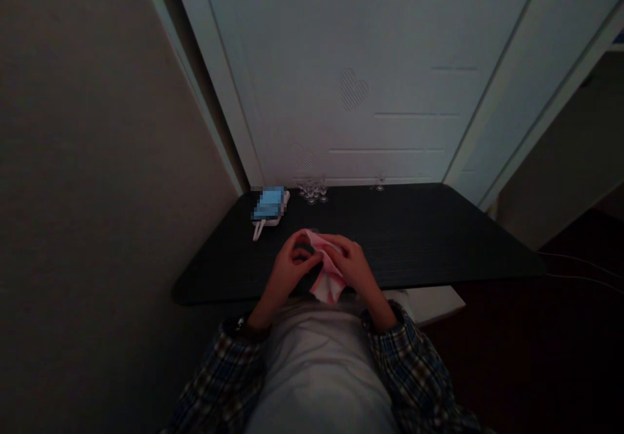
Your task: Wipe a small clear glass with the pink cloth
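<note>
A pink and white cloth [329, 281] is bunched between my two hands, close in front of my body and over the near edge of the dark table. My left hand [291, 262] curls its fingers and thumb against the cloth's left side. From the right, my right hand [351, 262] grips the cloth, its fingers folded over the upper part. Any object inside the cloth is hidden; a faint greyish spot shows just beyond the fingertips, too dim to name.
Several small clear glasses [312, 190] stand clustered at the table's back edge, with another small glass [379, 184] to their right. A phone-like device with a lit, blurred screen [269, 203] lies at back left. A white panelled door [390, 51] rises behind the black table [439, 239].
</note>
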Tool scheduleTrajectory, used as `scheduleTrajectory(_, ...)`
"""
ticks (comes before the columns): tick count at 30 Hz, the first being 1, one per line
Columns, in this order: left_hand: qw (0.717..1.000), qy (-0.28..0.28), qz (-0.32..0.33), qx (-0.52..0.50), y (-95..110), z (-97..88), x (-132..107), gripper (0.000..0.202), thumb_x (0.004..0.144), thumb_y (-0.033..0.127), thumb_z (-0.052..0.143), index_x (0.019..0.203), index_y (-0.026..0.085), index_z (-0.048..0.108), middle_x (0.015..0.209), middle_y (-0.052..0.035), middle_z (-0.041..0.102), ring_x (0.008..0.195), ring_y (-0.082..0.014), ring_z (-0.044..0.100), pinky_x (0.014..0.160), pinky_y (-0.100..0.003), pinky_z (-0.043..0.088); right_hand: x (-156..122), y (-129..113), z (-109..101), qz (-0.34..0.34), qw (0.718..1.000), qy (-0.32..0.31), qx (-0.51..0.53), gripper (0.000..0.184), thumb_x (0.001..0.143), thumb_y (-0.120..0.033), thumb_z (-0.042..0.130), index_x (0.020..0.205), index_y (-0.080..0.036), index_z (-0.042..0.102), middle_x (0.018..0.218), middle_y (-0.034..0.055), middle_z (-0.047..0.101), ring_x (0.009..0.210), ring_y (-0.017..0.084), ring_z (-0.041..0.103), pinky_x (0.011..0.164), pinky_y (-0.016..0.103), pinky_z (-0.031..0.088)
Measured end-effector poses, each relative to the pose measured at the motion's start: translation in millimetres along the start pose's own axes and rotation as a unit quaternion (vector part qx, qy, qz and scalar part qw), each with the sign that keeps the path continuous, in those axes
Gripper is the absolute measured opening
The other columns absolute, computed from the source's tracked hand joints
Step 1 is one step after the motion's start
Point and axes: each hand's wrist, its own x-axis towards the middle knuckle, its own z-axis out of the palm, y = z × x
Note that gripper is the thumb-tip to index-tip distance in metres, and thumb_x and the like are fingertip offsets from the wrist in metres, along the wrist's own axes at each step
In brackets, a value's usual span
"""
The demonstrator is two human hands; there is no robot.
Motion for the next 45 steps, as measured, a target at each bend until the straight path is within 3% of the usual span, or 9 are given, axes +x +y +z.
scheduleTrajectory(10,1.000,-0.002,-0.005,0.003,2.8,0.1,-0.5,0.065,0.064,0.032,0.075,0.121,0.016,0.048,0.101,-0.0067,0.060,0.068,-0.0110,0.058,0.051,-0.018,0.047,-0.5,-2.6,1.8,0.019,1.000,0.000,0.019,0.025,0.085,-0.021,0.054,0.104,-0.021,0.070,0.106,0.0029,0.070,0.098,0.017,0.063,0.089,0.027,0.046)
scheduleTrajectory(18,0.999,-0.050,-0.019,-0.004,2.1,-0.6,-1.8,0.066,0.067,0.032,0.073,0.126,0.018,0.046,0.095,-0.0045,0.062,0.068,-0.0110,0.059,0.052,-0.018,0.046,0.6,-8.0,0.5,0.031,0.999,0.009,0.020,0.025,0.083,-0.020,0.052,0.099,-0.020,0.071,0.101,0.0018,0.071,0.095,0.017,0.064,0.086,0.026,0.047)
scheduleTrajectory(28,0.999,-0.029,0.004,-0.021,-0.6,-0.1,-1.3,0.062,0.067,0.032,0.073,0.123,0.020,0.048,0.127,-0.0106,0.050,0.066,-0.0077,0.057,0.047,-0.017,0.044,0.2,1.6,1.0,0.051,0.997,0.046,0.033,0.024,0.083,-0.025,0.054,0.105,-0.021,0.065,0.105,0.0025,0.068,0.095,0.017,0.062,0.087,0.026,0.046)
scheduleTrajectory(33,0.999,-0.021,0.009,-0.025,0.8,-0.7,-2.3,0.055,0.069,0.033,0.072,0.117,0.018,0.049,0.127,-0.0111,0.050,0.064,-0.0070,0.056,0.046,-0.018,0.043,-1.2,4.4,2.2,0.084,0.993,0.066,0.050,0.022,0.082,-0.029,0.056,0.102,-0.021,0.058,0.094,0.0017,0.067,0.083,0.016,0.063,0.076,0.025,0.048)
scheduleTrajectory(45,0.999,-0.023,0.016,-0.045,-0.9,-1.4,-2.5,0.057,0.070,0.031,0.070,0.121,0.020,0.048,0.125,-0.0098,0.050,0.071,-0.0099,0.059,0.047,-0.018,0.044,0.2,-3.5,-0.4,0.032,0.999,0.019,0.038,0.014,0.083,-0.028,0.055,0.090,-0.019,0.065,0.088,0.0000,0.065,0.084,0.016,0.059,0.077,0.023,0.044)
